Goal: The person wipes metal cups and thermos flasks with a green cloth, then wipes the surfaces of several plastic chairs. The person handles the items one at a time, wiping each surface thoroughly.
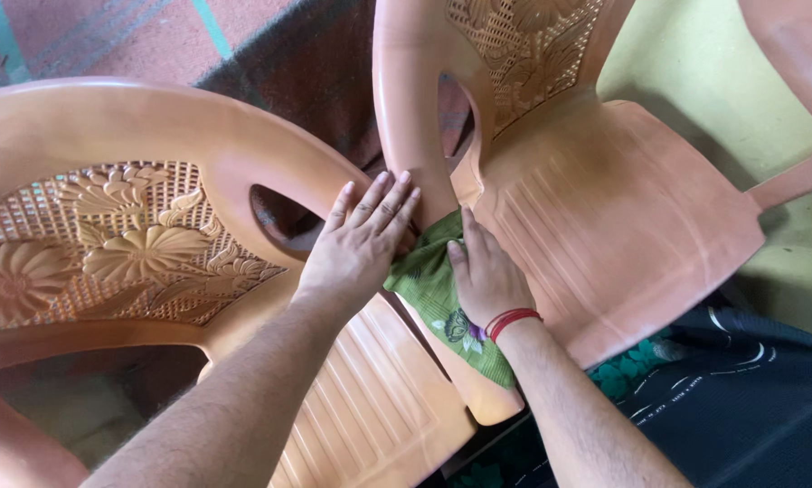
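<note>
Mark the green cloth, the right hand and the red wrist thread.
green cloth (429,287), head view, flat part left of the hand
right hand (485,276), head view, back of hand
red wrist thread (512,319), head view, top strand

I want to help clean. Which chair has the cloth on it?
The right chair: the green cloth lies against its armrest under the right hand. The left chair has none.

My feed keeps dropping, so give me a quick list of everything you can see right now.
plastic chairs: 2, peach-orange with floral cut-out backs; left chair, right chair, side by side.
green cloth: 1, green with a flower print, on the right chair's armrest between the hands.
dark fabric: 1, black with green pattern, bottom right.
red thread band: 1, on the right wrist.
left hand: flat on the armrest, touching the cloth's edge.
right hand: pressing on the cloth.
</note>
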